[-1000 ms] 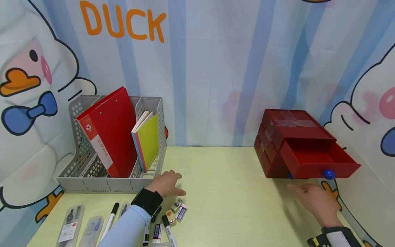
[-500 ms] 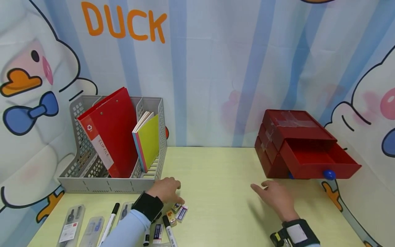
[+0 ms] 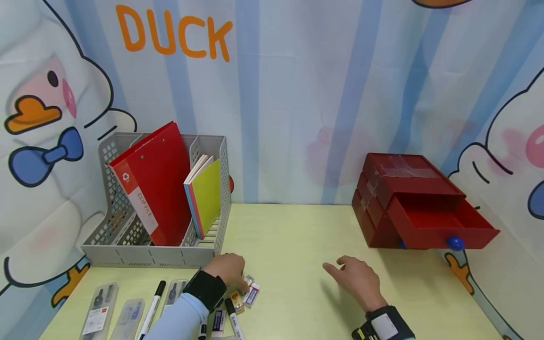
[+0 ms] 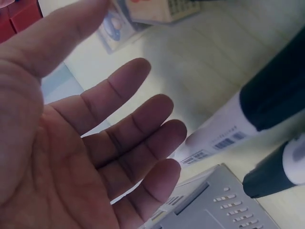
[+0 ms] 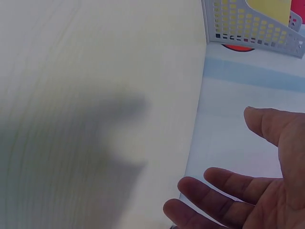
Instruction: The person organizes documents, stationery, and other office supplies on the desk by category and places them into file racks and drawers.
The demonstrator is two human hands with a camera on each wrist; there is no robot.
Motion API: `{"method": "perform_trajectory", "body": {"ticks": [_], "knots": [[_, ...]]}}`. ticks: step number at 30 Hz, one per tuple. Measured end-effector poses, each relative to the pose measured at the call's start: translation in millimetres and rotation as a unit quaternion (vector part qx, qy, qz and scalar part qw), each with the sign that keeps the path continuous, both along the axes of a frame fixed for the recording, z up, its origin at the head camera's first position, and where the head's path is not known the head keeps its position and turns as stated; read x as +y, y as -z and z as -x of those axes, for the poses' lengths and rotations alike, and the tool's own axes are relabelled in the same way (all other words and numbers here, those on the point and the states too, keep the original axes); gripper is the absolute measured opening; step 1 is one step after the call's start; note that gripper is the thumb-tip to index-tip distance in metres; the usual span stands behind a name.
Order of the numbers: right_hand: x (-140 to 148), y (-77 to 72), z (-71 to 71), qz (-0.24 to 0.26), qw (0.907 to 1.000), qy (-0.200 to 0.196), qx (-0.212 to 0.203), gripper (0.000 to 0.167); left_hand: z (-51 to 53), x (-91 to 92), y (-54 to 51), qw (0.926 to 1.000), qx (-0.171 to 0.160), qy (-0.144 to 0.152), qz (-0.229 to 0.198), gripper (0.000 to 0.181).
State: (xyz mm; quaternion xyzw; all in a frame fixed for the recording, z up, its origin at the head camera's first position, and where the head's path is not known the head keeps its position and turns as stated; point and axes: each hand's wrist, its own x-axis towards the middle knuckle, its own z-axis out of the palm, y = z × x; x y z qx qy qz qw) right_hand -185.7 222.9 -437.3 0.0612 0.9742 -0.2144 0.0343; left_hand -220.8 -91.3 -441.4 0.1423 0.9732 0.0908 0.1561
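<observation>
My left hand (image 3: 227,271) hovers with relaxed, parted fingers over a small group of boxed erasers (image 3: 251,295) in front of the grey rack's right corner. In the left wrist view the palm (image 4: 57,157) holds nothing, and a small eraser box (image 4: 162,10) lies just beyond the thumb. Black-capped markers (image 4: 214,131) lie beside the fingertips. Over the middle-right of the table, my right hand (image 3: 357,281) is held up with thumb and fingers apart. Nothing lies between its fingers (image 5: 214,202) in the right wrist view.
A grey rack (image 3: 148,256) at left holds a red clip file (image 3: 163,189) and thin notebooks (image 3: 207,198). At right stands a red drawer box (image 3: 418,172) with its top drawer (image 3: 437,236) pulled out. Clear cases (image 3: 97,311) and a marker (image 3: 151,309) lie at front left.
My right hand has moved left, away from the pulled-out drawer toward the table's middle. My left hand has come down slightly nearer the erasers.
</observation>
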Motion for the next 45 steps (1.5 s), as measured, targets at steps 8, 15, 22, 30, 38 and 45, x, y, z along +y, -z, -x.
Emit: {"method": "perform_trajectory", "body": {"ticks": [8, 15, 22, 30, 38, 45], "knots": [[-19, 10.6, -2.6, -0.006, 0.9998, -0.009, 0.017, 0.057, 2.6, 1.3, 7.2, 0.9997, -0.006, 0.013, 0.017, 0.03], [-44, 15.1, -4.5, -0.007, 0.9996, -0.023, 0.013, 0.052, 5.4, 4.7, 11.2, 0.9995, 0.007, 0.021, 0.021, 0.02], [-58, 16.6, -5.3, 0.001, 0.9976, -0.069, -0.004, 0.049, 4.1, 9.1, 10.1, 0.9976, 0.048, 0.048, 0.007, 0.013], [-72, 12.8, -1.9, -0.004, 0.9914, -0.129, -0.023, 0.05, 0.6, 19.0, 4.0, 0.9888, 0.1, 0.109, -0.022, 0.016], [-84, 12.4, -4.6, 0.016, 0.9759, -0.216, 0.023, 0.053, 3.7, 32.9, 4.2, 0.9784, 0.103, 0.171, -0.052, 0.013], [-88, 16.5, -5.3, 0.023, 0.9651, -0.246, 0.085, 0.036, 2.3, 43.5, 0.7, 0.9718, 0.106, 0.203, -0.058, 0.013]]}}
